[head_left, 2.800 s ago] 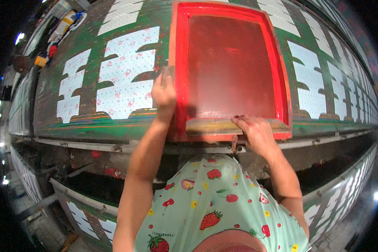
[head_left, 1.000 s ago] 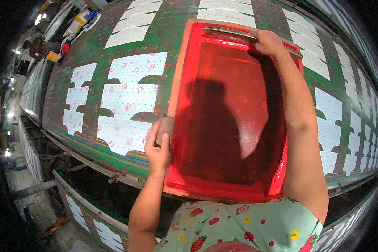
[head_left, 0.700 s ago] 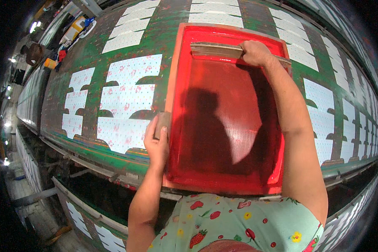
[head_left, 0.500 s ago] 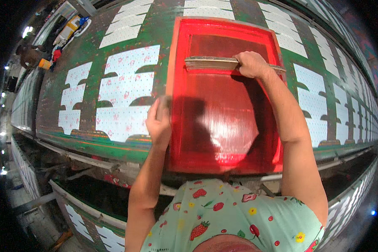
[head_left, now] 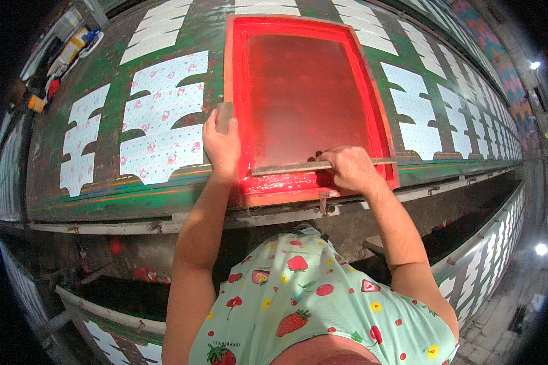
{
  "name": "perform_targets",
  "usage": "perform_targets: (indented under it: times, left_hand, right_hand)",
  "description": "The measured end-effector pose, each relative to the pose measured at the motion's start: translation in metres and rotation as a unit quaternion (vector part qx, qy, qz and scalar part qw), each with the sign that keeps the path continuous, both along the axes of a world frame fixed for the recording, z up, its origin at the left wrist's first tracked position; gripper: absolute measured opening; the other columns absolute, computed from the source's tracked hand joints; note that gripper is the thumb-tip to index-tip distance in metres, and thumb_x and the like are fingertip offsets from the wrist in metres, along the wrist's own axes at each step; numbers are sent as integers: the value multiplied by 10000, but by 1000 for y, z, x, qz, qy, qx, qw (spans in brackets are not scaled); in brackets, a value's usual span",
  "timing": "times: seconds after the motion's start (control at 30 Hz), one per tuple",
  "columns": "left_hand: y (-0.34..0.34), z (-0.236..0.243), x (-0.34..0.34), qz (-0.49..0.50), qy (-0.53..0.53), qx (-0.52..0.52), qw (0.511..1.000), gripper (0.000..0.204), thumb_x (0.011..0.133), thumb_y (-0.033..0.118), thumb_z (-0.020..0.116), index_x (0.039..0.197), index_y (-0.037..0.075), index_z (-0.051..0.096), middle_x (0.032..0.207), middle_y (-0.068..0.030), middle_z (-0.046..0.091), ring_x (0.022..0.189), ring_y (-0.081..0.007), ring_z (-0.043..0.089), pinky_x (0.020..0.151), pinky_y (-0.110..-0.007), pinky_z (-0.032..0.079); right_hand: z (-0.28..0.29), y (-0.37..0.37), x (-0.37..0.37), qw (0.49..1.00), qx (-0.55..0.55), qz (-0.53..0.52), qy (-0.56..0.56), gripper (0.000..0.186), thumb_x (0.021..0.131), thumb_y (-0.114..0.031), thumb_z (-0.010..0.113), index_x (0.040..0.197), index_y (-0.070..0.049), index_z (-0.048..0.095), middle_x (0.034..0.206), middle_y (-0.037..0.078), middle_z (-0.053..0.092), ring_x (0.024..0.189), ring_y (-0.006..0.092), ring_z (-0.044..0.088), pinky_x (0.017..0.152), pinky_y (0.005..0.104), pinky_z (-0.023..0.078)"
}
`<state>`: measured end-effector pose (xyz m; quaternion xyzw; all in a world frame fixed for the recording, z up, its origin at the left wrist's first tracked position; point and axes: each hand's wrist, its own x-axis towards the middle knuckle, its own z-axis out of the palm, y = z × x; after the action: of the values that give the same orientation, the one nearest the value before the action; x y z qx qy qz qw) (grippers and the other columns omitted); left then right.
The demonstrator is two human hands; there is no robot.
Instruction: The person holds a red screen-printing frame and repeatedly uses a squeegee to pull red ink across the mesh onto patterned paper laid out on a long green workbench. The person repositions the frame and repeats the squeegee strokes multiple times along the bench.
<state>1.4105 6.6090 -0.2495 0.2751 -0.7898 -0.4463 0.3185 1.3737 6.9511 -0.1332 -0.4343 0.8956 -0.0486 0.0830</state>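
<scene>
A red-inked screen frame lies on the long green work table. My left hand is closed on a grey-brown block at the frame's left edge. My right hand grips a long flat squeegee lying crosswise near the frame's bottom edge, where wet red ink glistens. Beside the frame lie pale cut fabric panels with small printed dots and pink flowers on the left, and similar panels on the right.
A metal rail runs along the table's near edge. A second table with more panels stands behind me, beyond a dark gap. Yellow, red and white items sit at the far left. Further rows of panels lie along the back.
My right hand has pulled the squeegee from the top of the frame down toward me, near its bottom edge. The view has shifted, so the table sits higher in the picture.
</scene>
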Motion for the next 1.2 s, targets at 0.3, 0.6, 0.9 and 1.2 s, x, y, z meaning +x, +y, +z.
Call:
perform_targets:
  times: [0.3,0.6,0.9,1.2]
  left_hand:
    - [4,8,1,23,-110,-14,994,755,822,231,951,1475,-31,677,1407,-269,743,1316,-415,719,1138,-473,556]
    - [8,13,0,50,-124,2,991,423,853,192,935,1202,-19,823,1068,-183,853,969,-317,816,917,-449,617]
    - [0,-1,-5,60,-87,43,994,362,847,145,926,1144,-31,817,1017,-131,840,899,-240,783,841,-420,602]
    - [1,5,-3,60,-117,52,990,415,839,104,936,1198,-55,799,1067,-163,843,971,-266,794,916,-412,603]
  right_hand:
    - [-9,30,68,994,-110,1,21,549,876,-465,885,1257,-80,793,1211,126,744,1173,368,687,1040,495,546]
    - [-4,153,25,954,-292,-62,9,327,953,-325,836,1139,-56,836,1195,137,804,1175,352,721,1031,486,560]
    - [-54,239,-29,898,-335,-284,14,345,884,-97,865,1215,-13,822,1364,218,772,1278,417,697,1120,493,562]
    - [-68,207,-60,888,-300,-347,-28,762,807,-54,920,1523,-49,659,1414,237,729,1326,442,680,1147,516,544]
